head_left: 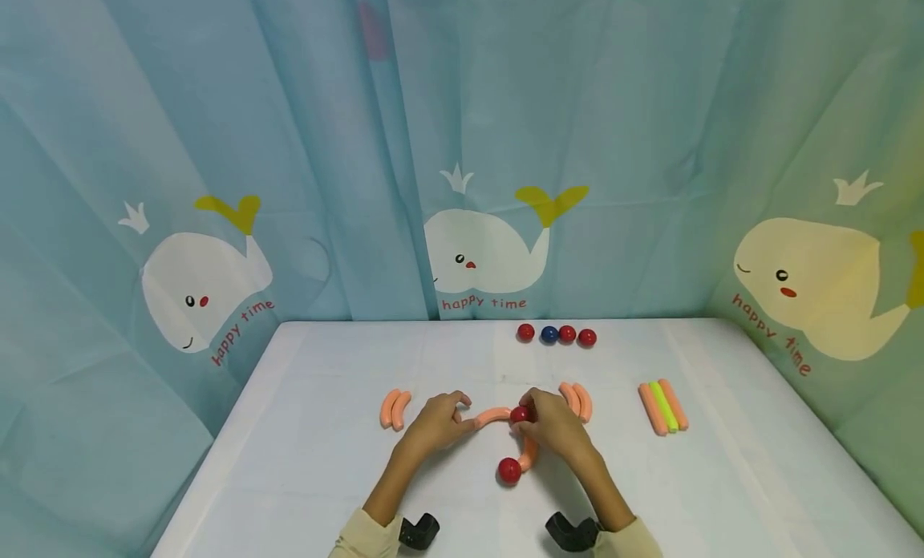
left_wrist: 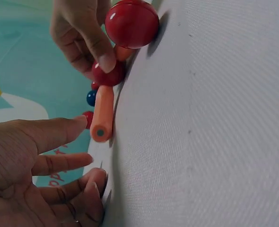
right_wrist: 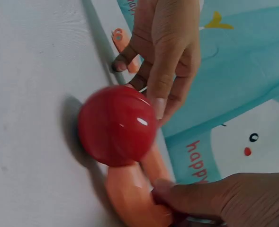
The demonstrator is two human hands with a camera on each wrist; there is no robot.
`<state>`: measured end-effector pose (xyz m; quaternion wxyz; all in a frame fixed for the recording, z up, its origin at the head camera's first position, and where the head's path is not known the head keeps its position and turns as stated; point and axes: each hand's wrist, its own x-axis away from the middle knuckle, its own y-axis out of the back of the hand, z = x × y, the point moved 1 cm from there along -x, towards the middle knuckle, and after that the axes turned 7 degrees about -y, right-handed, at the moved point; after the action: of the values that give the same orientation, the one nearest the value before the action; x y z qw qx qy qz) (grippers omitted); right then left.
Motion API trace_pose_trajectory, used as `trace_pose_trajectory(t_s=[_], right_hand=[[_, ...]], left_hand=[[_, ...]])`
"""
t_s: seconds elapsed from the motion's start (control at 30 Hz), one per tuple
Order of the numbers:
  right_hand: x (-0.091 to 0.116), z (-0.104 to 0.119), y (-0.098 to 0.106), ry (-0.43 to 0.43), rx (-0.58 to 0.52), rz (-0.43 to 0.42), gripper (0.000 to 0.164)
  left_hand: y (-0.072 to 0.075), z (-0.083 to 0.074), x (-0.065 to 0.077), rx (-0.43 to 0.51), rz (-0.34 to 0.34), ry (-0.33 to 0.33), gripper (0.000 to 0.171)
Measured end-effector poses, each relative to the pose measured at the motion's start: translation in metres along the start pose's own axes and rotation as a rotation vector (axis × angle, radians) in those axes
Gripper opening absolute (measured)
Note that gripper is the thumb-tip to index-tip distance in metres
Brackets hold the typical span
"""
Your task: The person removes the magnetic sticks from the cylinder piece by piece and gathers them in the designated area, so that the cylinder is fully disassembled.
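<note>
My right hand (head_left: pixel 556 426) grips a small red ball (head_left: pixel 519 414) between thumb and fingers, its thumb lying on the ball in the left wrist view. From this ball a curved orange stick (head_left: pixel 494 416) reaches left, with a dark round spot on its free end. Another curved orange stick (head_left: pixel 529 454) bends toward the front and meets a second red ball (head_left: pixel 508 471), which shows large in the right wrist view. My left hand (head_left: pixel 436 420) has its fingers spread, the thumb tip right beside the first stick's free end.
Red balls (head_left: pixel 525 333) and a blue ball (head_left: pixel 549 335) line the table's back edge. Curved orange sticks lie in pairs, one left (head_left: pixel 390 410), one behind my right hand (head_left: pixel 583 402). Straight orange sticks (head_left: pixel 653 410) flank a green stick (head_left: pixel 664 407) at right. A whale-print curtain (head_left: pixel 635 141) surrounds the table.
</note>
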<state>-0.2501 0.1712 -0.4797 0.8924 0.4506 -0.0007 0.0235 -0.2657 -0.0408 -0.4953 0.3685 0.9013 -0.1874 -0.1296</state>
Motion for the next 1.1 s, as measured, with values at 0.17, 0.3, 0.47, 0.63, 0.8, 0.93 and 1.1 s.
trace_pose_trajectory(t_s=[0.17, 0.3, 0.47, 0.63, 0.8, 0.93, 1.1], right_hand=[[-0.009, -0.005, -0.013, 0.087, -0.133, -0.005, 0.032], [-0.013, -0.005, -0.021, 0.112, -0.196, 0.005, 0.033], [-0.012, -0.005, -0.024, 0.138, -0.243, -0.025, 0.032], [-0.011, -0.008, -0.027, 0.183, -0.264, -0.032, 0.033], [-0.011, -0.010, -0.027, 0.219, -0.261, -0.009, 0.033], [-0.011, -0.010, -0.027, 0.228, -0.257, -0.002, 0.034], [-0.012, -0.010, -0.028, 0.241, -0.249, -0.013, 0.032]], left_hand=[[-0.001, 0.002, 0.000, 0.005, -0.001, -0.018, 0.035], [-0.001, 0.004, 0.001, -0.037, -0.019, -0.040, 0.030], [-0.005, 0.002, 0.001, -0.072, -0.044, -0.078, 0.024], [-0.010, -0.001, 0.001, -0.099, -0.069, -0.058, 0.021], [-0.012, -0.005, 0.003, -0.114, -0.093, -0.041, 0.018], [-0.014, -0.006, 0.004, -0.122, -0.105, -0.037, 0.017], [-0.016, -0.005, 0.004, -0.135, -0.119, -0.044, 0.016]])
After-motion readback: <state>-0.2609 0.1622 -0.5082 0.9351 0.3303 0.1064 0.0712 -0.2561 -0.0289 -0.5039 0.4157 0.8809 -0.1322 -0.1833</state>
